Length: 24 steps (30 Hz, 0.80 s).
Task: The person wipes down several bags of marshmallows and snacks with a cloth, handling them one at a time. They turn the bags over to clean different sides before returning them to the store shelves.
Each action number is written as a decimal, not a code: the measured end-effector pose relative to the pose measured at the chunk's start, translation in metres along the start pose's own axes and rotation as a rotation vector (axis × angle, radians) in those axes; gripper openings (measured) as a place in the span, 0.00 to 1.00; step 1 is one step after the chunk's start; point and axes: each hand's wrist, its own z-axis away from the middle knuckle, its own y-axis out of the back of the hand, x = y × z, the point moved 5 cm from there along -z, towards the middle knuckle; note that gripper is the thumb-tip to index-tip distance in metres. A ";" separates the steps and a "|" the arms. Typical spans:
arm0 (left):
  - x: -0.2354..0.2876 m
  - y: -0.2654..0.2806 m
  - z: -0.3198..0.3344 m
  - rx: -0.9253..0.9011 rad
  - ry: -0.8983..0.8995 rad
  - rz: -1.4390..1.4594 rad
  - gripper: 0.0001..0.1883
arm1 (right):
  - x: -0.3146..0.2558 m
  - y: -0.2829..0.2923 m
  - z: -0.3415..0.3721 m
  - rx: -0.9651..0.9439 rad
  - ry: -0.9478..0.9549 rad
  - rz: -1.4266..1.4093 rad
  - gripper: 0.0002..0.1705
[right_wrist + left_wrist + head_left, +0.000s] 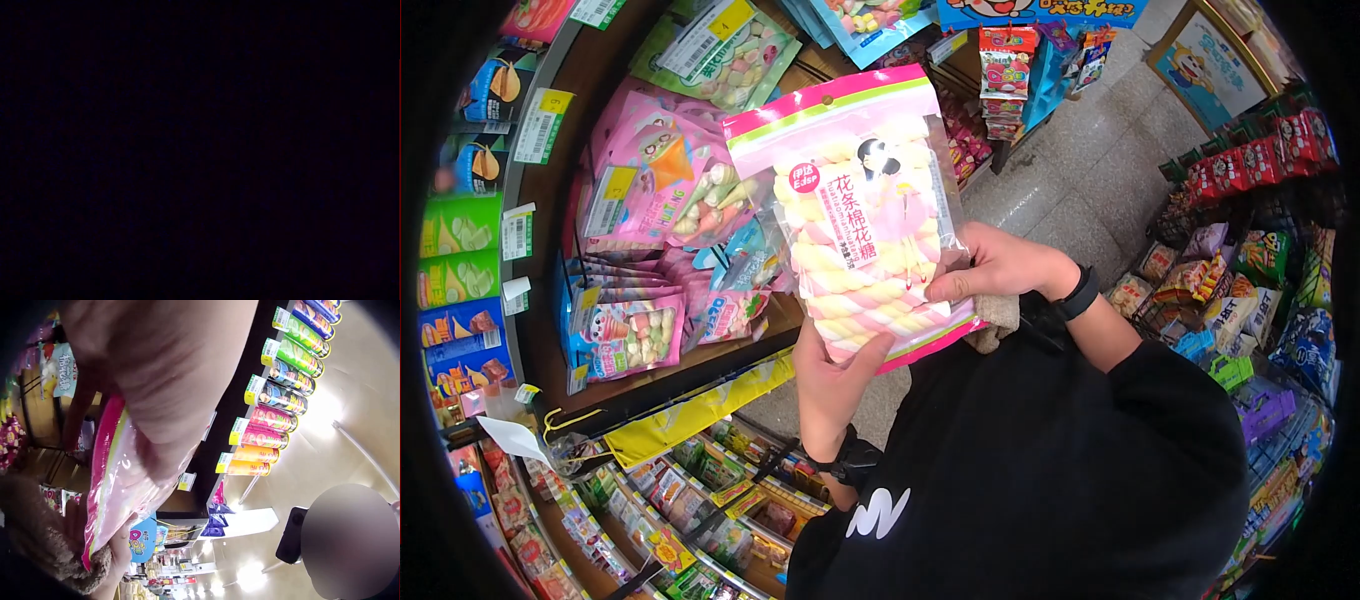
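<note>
A clear bag of twisted pink, yellow and white marshmallows (870, 270) with pink bands at both ends is held up in the head view, its printed front facing me. My left hand (832, 385) grips its lower left corner, thumb over the front and the other fingers hidden behind. On the right edge my right hand (1015, 265) pinches the bag, with its thumb lying across the front. In the left wrist view the bag (134, 478) shows edge-on beside my left hand (162, 369). A brown fuzzy cloth (997, 318) hangs by the right hand. The right wrist view is black.
Hanging marshmallow bags (675, 190) fill the shelf at left, above a yellow strip (700, 410). Chip canisters (284, 394) line a shelf in the left wrist view. Racks of packaged snacks (1260, 240) stand at right, past the tiled floor (1070, 150). A person (350, 544) stands nearby.
</note>
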 end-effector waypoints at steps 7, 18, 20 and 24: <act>-0.002 0.006 0.000 0.057 -0.002 0.048 0.21 | -0.010 -0.007 0.003 -0.135 -0.036 0.041 0.15; 0.003 0.004 -0.002 0.146 -0.056 0.071 0.21 | -0.011 -0.006 0.007 -0.065 -0.083 -0.034 0.21; 0.003 0.005 0.000 0.093 -0.029 0.072 0.22 | -0.015 -0.007 0.007 -0.076 -0.075 -0.082 0.24; -0.004 0.008 0.003 0.074 0.017 0.044 0.21 | -0.009 -0.004 0.005 -0.055 -0.018 -0.044 0.23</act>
